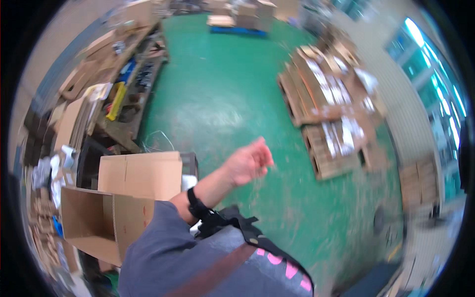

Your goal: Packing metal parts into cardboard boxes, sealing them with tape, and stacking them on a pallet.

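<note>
My left hand reaches out over the green floor, with a black strap around the wrist. Its fingers are loosely curled and somewhat apart, and nothing shows in them. Motion blurs the fingertips a little. My right hand is out of the picture. Closest to my left arm are an open cardboard box, its hollow inside showing, and a flat upright cardboard panel just beyond it. My hand touches neither.
At left runs a wooden workbench with flat cardboard, a yellow bin and loose parts. Pallets of stacked cardboard stand at right by the wall. A blue pallet with boxes is at the far end. A thin cord lies near the bench.
</note>
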Demonstrator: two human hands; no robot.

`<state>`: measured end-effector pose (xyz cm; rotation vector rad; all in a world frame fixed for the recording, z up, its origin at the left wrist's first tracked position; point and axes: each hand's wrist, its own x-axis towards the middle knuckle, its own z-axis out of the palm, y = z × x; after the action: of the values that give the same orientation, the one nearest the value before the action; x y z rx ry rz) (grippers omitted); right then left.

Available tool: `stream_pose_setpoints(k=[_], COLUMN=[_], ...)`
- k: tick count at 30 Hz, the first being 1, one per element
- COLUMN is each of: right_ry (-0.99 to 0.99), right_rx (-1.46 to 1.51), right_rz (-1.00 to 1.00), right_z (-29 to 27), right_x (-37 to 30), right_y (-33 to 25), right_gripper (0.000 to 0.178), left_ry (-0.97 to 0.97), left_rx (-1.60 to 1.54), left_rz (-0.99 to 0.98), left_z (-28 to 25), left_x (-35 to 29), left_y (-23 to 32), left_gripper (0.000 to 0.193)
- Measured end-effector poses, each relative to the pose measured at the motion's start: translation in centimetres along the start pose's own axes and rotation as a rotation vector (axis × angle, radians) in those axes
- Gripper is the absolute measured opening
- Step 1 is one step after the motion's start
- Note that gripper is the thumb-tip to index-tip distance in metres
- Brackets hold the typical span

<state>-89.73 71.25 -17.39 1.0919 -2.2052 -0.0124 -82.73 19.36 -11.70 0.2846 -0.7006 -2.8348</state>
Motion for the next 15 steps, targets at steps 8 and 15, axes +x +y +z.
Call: stream_pose_setpoints(k=[8, 15], right_ry=[-0.002, -0.291], right_rx=[0.385, 0.686], right_rz=[0.224, 0.274], right_z=[19.1, 39.8], right_x=[34.5, 50.8], right_y=[-24.2, -18.3], right_gripper=[0.028, 0.028], left_ry=[0.342, 0.676], left_rx=[-0.033, -0.243], left_rz=[0.056, 0.507], left_z=[-5.8, -18.3], left_x=[13.5, 16.4], left_y=[6.9, 19.2], left_gripper=[0.013, 0.012])
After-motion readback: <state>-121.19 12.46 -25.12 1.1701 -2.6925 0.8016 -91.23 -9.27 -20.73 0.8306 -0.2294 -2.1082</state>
